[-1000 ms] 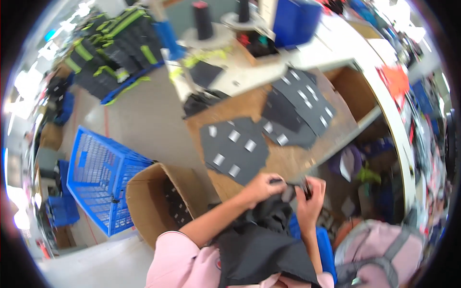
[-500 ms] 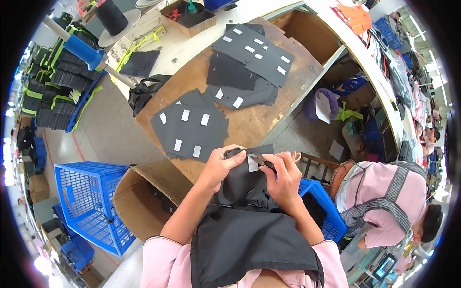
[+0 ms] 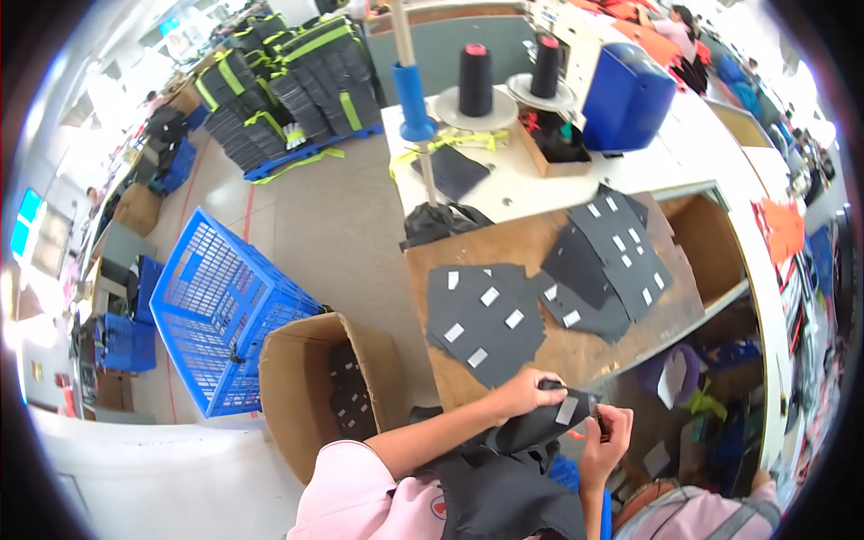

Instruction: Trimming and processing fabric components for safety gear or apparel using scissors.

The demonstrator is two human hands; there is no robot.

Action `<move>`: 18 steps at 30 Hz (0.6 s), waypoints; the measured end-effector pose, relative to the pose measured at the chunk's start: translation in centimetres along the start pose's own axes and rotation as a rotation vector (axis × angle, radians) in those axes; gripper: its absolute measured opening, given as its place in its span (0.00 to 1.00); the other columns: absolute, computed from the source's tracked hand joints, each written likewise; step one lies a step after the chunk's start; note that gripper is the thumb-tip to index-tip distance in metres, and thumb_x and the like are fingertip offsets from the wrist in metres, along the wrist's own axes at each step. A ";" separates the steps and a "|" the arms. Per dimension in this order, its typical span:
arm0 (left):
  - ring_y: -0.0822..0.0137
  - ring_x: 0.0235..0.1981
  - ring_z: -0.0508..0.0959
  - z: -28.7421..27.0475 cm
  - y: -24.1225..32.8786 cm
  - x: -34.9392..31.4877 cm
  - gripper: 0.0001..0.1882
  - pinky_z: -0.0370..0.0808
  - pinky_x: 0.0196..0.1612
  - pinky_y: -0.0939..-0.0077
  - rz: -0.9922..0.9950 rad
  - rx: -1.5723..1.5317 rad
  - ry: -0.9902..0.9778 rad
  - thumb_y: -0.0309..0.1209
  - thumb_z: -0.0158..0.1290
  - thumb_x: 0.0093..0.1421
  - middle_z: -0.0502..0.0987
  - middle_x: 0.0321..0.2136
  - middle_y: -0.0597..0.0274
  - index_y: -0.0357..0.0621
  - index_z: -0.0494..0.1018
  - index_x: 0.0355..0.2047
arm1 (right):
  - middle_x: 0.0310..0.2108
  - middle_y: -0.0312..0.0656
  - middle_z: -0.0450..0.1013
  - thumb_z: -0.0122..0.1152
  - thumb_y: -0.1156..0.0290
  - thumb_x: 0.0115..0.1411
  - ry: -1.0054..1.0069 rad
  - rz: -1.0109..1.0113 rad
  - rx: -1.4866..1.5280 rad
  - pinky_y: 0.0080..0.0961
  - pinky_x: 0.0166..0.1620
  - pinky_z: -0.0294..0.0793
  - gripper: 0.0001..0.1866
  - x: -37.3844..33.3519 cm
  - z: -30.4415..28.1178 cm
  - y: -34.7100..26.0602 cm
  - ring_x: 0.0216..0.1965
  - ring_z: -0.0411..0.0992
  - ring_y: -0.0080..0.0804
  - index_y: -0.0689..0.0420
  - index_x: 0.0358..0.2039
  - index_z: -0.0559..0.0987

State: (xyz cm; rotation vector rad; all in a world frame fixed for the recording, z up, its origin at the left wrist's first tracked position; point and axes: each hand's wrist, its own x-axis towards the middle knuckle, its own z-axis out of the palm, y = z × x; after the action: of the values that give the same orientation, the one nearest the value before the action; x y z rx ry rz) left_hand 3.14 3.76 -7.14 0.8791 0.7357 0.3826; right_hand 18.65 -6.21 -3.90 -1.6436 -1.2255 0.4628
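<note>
A dark grey fabric piece (image 3: pixel 533 427) with a white patch (image 3: pixel 566 411) is held up in front of my apron. My left hand (image 3: pixel 522 396) is closed on its upper edge, thumb and fingers pinching the cloth. Beside the piece's right end, my right hand (image 3: pixel 608 439) is closed round small thread snips (image 3: pixel 598 416), mostly hidden by the fingers. Two groups of similar dark pieces with white patches lie on the brown board: a left pile (image 3: pixel 486 315) and a right pile (image 3: pixel 621 256).
The wooden board (image 3: pixel 468 373) adjoins a white table (image 3: pixel 504 202) with thread cones (image 3: pixel 475 81) and a blue box (image 3: pixel 628 99). Left of me stand an open carton (image 3: pixel 382 369) holding patched pieces and a blue crate (image 3: pixel 211 315). A co-worker (image 3: pixel 697 513) bends at lower right.
The view has swung left, so the board and my hands appear further right. My right hand and the snips have drawn back from the white patch; my left hand keeps its hold.
</note>
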 end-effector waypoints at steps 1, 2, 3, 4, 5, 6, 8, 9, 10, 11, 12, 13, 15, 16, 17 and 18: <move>0.78 0.32 0.71 -0.1 0.1 -0.2 0.14 0.69 0.37 0.81 0.011 0.020 -0.016 0.36 0.56 0.56 0.75 0.29 0.68 0.39 0.74 0.37 | 0.27 0.33 0.60 0.54 0.85 0.47 -0.009 -0.028 0.032 0.13 0.26 0.59 0.14 0.6 0.0 0.8 0.25 0.60 0.17 0.62 0.37 0.71; 0.78 0.32 0.71 -0.3 0.1 -0.4 0.14 0.69 0.38 0.81 0.024 0.031 -0.034 0.37 0.56 0.56 0.75 0.29 0.68 0.39 0.74 0.37 | 0.27 0.32 0.59 0.55 0.84 0.47 -0.023 0.130 0.152 0.13 0.24 0.57 0.14 1.0 0.3 1.1 0.24 0.59 0.16 0.62 0.37 0.71; 0.78 0.32 0.71 -0.1 0.9 -0.9 0.14 0.69 0.38 0.81 0.018 0.061 -0.043 0.37 0.56 0.56 0.75 0.29 0.68 0.40 0.74 0.37 | 0.26 0.30 0.59 0.55 0.82 0.48 -0.040 0.291 0.267 0.12 0.23 0.54 0.14 1.5 0.3 1.2 0.22 0.57 0.14 0.62 0.38 0.70; 0.79 0.32 0.70 -0.2 1.1 -0.9 0.14 0.68 0.37 0.82 0.056 0.073 -0.061 0.37 0.56 0.56 0.75 0.29 0.69 0.41 0.74 0.37 | 0.24 0.29 0.58 0.55 0.81 0.49 -0.157 0.429 0.426 0.12 0.22 0.53 0.14 2.0 -0.1 1.4 0.20 0.56 0.13 0.62 0.38 0.70; 0.79 0.32 0.70 -0.3 1.1 -0.9 0.14 0.68 0.37 0.82 0.093 0.085 -0.081 0.37 0.56 0.56 0.75 0.29 0.70 0.41 0.74 0.37 | 0.22 0.28 0.58 0.56 0.79 0.49 -0.276 0.570 0.582 0.13 0.20 0.51 0.14 2.2 -0.5 1.6 0.18 0.54 0.12 0.62 0.38 0.70; 0.79 0.32 0.70 -0.3 1.3 -0.9 0.14 0.68 0.37 0.82 0.108 0.088 -0.074 0.37 0.56 0.56 0.75 0.29 0.70 0.41 0.74 0.37 | 0.17 0.26 0.58 0.55 0.77 0.50 -0.278 0.641 0.638 0.13 0.18 0.49 0.11 1.9 -0.8 1.7 0.14 0.52 0.12 0.63 0.36 0.71; 0.78 0.30 0.70 -0.4 1.5 -1.0 0.13 0.68 0.36 0.81 0.136 0.192 -0.055 0.37 0.55 0.57 0.75 0.28 0.70 0.41 0.74 0.37 | 0.16 0.26 0.59 0.56 0.77 0.50 -0.319 0.638 0.671 0.13 0.18 0.48 0.10 1.1 -1.0 2.5 0.13 0.52 0.12 0.63 0.35 0.72; 0.78 0.30 0.70 -0.4 1.4 -0.8 0.13 0.68 0.36 0.81 0.143 0.194 -0.052 0.37 0.55 0.57 0.75 0.28 0.70 0.41 0.74 0.37 | 0.14 0.26 0.59 0.56 0.77 0.50 -0.347 0.644 0.704 0.13 0.18 0.48 0.09 1.1 -1.0 2.4 0.13 0.52 0.13 0.62 0.33 0.73; 0.77 0.29 0.70 -0.4 1.1 -0.7 0.13 0.68 0.35 0.79 0.202 0.314 0.007 0.36 0.55 0.56 0.75 0.27 0.67 0.41 0.73 0.37 | 0.15 0.26 0.63 0.58 0.77 0.49 -0.296 0.589 0.626 0.12 0.18 0.48 0.06 1.0 -0.7 2.3 0.14 0.54 0.12 0.61 0.30 0.74; 0.75 0.28 0.71 -0.4 1.1 -0.6 0.13 0.68 0.34 0.77 0.261 0.435 0.067 0.36 0.54 0.56 0.75 0.26 0.64 0.41 0.73 0.38 | 0.15 0.26 0.63 0.58 0.77 0.49 -0.297 0.582 0.627 0.12 0.18 0.48 0.06 1.0 -0.6 1.8 0.14 0.54 0.12 0.61 0.30 0.74; 0.75 0.28 0.71 -0.2 1.4 -0.7 0.13 0.68 0.34 0.77 0.266 0.438 0.070 0.36 0.54 0.56 0.75 0.26 0.64 0.41 0.73 0.38 | 0.18 0.27 0.65 0.57 0.79 0.48 -0.256 0.556 0.572 0.11 0.22 0.53 0.06 1.0 -0.6 0.5 0.18 0.57 0.12 0.62 0.29 0.74; 0.72 0.27 0.71 0.1 1.7 -0.8 0.12 0.68 0.33 0.75 0.297 0.502 0.108 0.35 0.53 0.57 0.74 0.25 0.60 0.41 0.72 0.37 | 0.20 0.28 0.66 0.57 0.81 0.47 -0.214 0.530 0.518 0.11 0.25 0.58 0.05 1.1 -0.5 -0.2 0.22 0.61 0.12 0.63 0.27 0.73; 0.68 0.25 0.72 0.4 1.9 -0.8 0.12 0.68 0.32 0.73 0.336 0.569 0.148 0.34 0.53 0.57 0.74 0.24 0.56 0.41 0.72 0.37 | 0.22 0.30 0.69 0.57 0.82 0.47 -0.196 0.465 0.480 0.12 0.29 0.63 0.04 1.0 -0.3 0.0 0.25 0.64 0.14 0.64 0.27 0.74; 0.64 0.25 0.72 0.7 1.5 -0.6 0.11 0.68 0.32 0.72 0.387 0.580 0.165 0.34 0.52 0.57 0.74 0.24 0.53 0.40 0.71 0.37 | 0.23 0.31 0.70 0.58 0.81 0.48 -0.189 0.436 0.437 0.12 0.30 0.64 0.05 1.0 -0.2 -0.2 0.25 0.65 0.14 0.64 0.28 0.75; 0.61 0.24 0.72 1.0 1.2 -0.5 0.10 0.68 0.31 0.71 0.438 0.590 0.182 0.33 0.51 0.58 0.73 0.24 0.51 0.40 0.71 0.37 | 0.25 0.32 0.71 0.58 0.80 0.49 -0.181 0.406 0.394 0.13 0.31 0.65 0.05 1.1 -0.2 -0.3 0.26 0.66 0.15 0.65 0.29 0.75; 0.55 0.26 0.73 1.4 1.0 -0.4 0.10 0.68 0.31 0.68 0.442 0.635 0.199 0.32 0.50 0.58 0.74 0.25 0.49 0.40 0.70 0.37 | 0.25 0.32 0.71 0.58 0.80 0.49 -0.182 0.399 0.394 0.13 0.31 0.65 0.05 1.0 -0.2 -0.3 0.26 0.66 0.15 0.65 0.29 0.75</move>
State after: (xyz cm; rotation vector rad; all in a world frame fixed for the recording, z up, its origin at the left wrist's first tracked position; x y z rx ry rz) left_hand 3.82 3.32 -5.61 1.6327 0.8614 0.6510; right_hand 19.04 -5.46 -3.32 -1.5210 -0.8573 1.0524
